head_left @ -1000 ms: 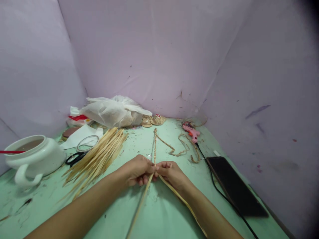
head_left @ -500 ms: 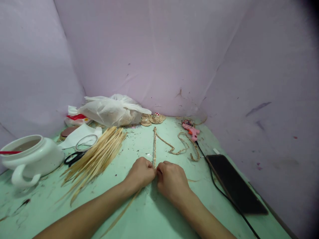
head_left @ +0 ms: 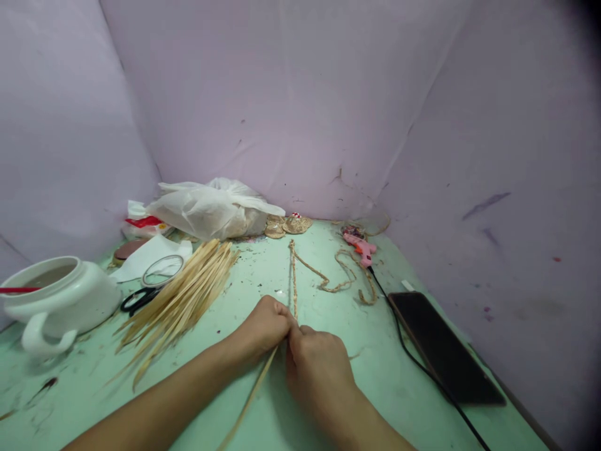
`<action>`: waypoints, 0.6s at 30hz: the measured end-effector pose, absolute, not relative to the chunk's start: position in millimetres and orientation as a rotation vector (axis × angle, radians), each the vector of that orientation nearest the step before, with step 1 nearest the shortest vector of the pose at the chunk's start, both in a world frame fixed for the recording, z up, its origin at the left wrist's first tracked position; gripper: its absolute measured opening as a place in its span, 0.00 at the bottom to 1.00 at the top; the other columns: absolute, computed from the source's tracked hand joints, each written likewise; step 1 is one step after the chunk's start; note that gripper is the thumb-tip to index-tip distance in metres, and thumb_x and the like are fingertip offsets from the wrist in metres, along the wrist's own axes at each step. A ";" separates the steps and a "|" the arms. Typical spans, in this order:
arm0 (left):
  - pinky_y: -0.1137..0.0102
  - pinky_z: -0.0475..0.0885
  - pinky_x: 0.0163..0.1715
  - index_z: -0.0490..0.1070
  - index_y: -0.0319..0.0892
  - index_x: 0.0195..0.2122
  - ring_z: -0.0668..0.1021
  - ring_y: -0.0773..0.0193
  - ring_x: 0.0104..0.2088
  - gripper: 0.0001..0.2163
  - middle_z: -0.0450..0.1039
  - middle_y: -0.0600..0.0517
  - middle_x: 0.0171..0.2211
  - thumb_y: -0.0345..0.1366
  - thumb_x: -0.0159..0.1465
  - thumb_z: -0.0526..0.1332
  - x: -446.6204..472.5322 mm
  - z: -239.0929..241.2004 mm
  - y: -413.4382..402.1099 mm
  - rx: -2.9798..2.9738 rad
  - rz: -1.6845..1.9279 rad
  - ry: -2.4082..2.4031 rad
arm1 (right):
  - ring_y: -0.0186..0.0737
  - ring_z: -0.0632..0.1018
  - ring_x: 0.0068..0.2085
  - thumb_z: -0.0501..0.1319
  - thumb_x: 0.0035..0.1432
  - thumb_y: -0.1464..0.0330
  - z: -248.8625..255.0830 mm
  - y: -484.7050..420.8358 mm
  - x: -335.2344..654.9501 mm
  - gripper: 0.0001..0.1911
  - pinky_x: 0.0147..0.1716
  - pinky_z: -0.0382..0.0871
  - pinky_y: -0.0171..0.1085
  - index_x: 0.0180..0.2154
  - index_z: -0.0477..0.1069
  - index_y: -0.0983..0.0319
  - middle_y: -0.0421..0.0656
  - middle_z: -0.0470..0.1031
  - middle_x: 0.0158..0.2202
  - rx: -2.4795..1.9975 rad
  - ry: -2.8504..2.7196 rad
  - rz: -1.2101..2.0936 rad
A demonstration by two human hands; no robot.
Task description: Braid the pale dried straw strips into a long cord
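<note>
A thin braided straw cord (head_left: 294, 275) runs from the far middle of the green table down to my two hands. My left hand (head_left: 268, 322) is closed in a pinch at the cord's near end. Right against it, my right hand (head_left: 322, 360) is closed too, its fingertips meeting the left ones at the cord. The fingertips partly hide the end of the cord. From under my left hand a loose straw strip (head_left: 251, 398) trails toward the front edge. The cord's other length lies in loose curves to the right.
Left of my hands lie a bundle of dry straw strips (head_left: 190, 300), black-handled scissors (head_left: 136, 300) and a white pot (head_left: 91, 297). A white plastic bag (head_left: 211, 210) and woven straw pieces (head_left: 297, 224) are at the back. A pink glue gun (head_left: 364, 249) and a black phone (head_left: 444, 351) are right.
My right hand has moved down and slightly left, turning against my left hand. The near part of the cord has shifted a little right, and the loose strip has swung right.
</note>
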State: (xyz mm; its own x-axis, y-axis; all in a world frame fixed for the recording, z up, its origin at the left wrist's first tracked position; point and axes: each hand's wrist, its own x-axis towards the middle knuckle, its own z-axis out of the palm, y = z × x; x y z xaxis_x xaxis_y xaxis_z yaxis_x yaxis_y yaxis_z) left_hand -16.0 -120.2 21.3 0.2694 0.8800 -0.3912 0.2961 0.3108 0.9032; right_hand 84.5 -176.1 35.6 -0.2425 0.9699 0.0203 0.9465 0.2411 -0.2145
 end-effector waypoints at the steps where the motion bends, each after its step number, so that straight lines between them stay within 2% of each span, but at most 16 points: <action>1: 0.76 0.52 0.14 0.65 0.35 0.12 0.59 0.74 0.14 0.05 0.58 0.56 0.09 0.25 0.38 0.51 -17.8 20.6 -118.6 1.256 0.566 1.259 | 0.38 0.73 0.23 0.54 0.47 0.73 37.8 -174.1 88.5 0.10 0.20 0.49 0.34 0.30 0.73 0.64 0.46 0.75 0.25 -1.804 -2.346 0.308; 2: 0.76 0.51 0.14 0.64 0.35 0.12 0.59 0.74 0.14 0.03 0.57 0.56 0.09 0.26 0.38 0.53 -19.8 20.5 -116.8 1.272 0.551 1.240 | 0.37 0.72 0.22 0.55 0.47 0.70 40.4 -170.6 94.3 0.09 0.20 0.50 0.34 0.26 0.73 0.63 0.45 0.74 0.22 -1.773 -2.312 0.400; 4: 0.76 0.48 0.13 0.63 0.36 0.12 0.56 0.76 0.12 0.03 0.54 0.58 0.08 0.27 0.39 0.55 -24.4 22.7 -113.1 1.297 0.496 1.229 | 0.35 0.70 0.21 0.55 0.48 0.65 45.8 -159.5 109.2 0.12 0.19 0.52 0.32 0.20 0.71 0.63 0.43 0.72 0.18 -1.720 -2.128 0.607; 7: 0.76 0.43 0.11 0.65 0.37 0.16 0.51 0.77 0.10 0.03 0.52 0.60 0.08 0.31 0.41 0.57 -29.6 28.0 -109.3 1.289 0.388 1.226 | 0.35 0.71 0.25 0.54 0.49 0.61 48.4 -140.3 126.6 0.14 0.24 0.60 0.31 0.25 0.71 0.65 0.44 0.73 0.23 -1.631 -1.574 0.825; 9: 0.76 0.42 0.10 0.66 0.37 0.18 0.51 0.77 0.09 0.03 0.53 0.61 0.08 0.31 0.42 0.57 -31.0 30.2 -108.8 1.262 0.355 1.207 | 0.34 0.72 0.26 0.56 0.47 0.63 44.4 -132.7 126.2 0.12 0.26 0.63 0.32 0.27 0.70 0.66 0.45 0.73 0.26 -1.543 -1.297 1.189; 11: 0.76 0.41 0.10 0.63 0.38 0.16 0.50 0.77 0.08 0.01 0.51 0.61 0.08 0.30 0.42 0.55 -31.1 30.7 -109.4 1.260 0.367 1.187 | 0.32 0.71 0.24 0.57 0.45 0.66 36.6 -131.1 117.0 0.09 0.25 0.64 0.31 0.25 0.68 0.67 0.43 0.71 0.23 -1.455 -1.158 1.562; 14: 0.76 0.41 0.10 0.59 0.39 0.13 0.49 0.77 0.09 0.03 0.48 0.61 0.07 0.29 0.41 0.53 -30.7 29.2 -110.0 1.293 0.373 1.165 | 0.27 0.65 0.17 0.56 0.43 0.70 22.5 -133.8 101.9 0.06 0.17 0.58 0.28 0.20 0.65 0.66 0.37 0.65 0.15 -1.444 -1.146 1.735; 16: 0.76 0.42 0.10 0.61 0.39 0.13 0.49 0.77 0.09 0.03 0.48 0.61 0.07 0.29 0.41 0.53 -31.1 26.8 -109.2 1.328 0.343 1.157 | 0.24 0.58 0.13 0.56 0.42 0.71 14.4 -134.1 98.8 0.06 0.13 0.49 0.27 0.18 0.65 0.66 0.35 0.60 0.11 -1.489 -1.223 1.654; 18: 0.76 0.44 0.11 0.64 0.38 0.15 0.51 0.76 0.10 0.03 0.51 0.59 0.07 0.30 0.42 0.53 -32.2 23.6 -108.0 1.402 0.305 1.180 | 0.23 0.55 0.13 0.56 0.41 0.72 8.7 -132.5 100.8 0.06 0.13 0.45 0.28 0.16 0.66 0.66 0.35 0.60 0.10 -1.527 -1.295 1.556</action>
